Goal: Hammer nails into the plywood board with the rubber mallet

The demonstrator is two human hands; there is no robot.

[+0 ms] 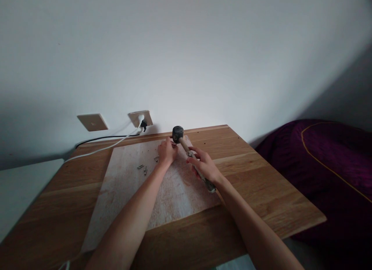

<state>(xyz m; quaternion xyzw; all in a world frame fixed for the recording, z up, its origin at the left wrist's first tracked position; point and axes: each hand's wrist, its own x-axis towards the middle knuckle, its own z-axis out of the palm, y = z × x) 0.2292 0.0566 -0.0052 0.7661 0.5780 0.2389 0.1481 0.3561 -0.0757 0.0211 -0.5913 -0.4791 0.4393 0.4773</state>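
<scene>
My right hand is wrapped round the handle of a mallet with a dark, rounded head. The mallet's head is at the far part of a whitish board, right beside my left hand. The fingers of my left hand are pinched together near the board's far edge, and what they hold is hidden behind the hand and the mallet head. Several small metal pins lie on the board to the left of my left wrist.
The board rests on a wooden tabletop against a white wall. A wall socket has plugs with a white cable and a black cable. A blank wall plate is further left. A purple cushioned seat stands at the right.
</scene>
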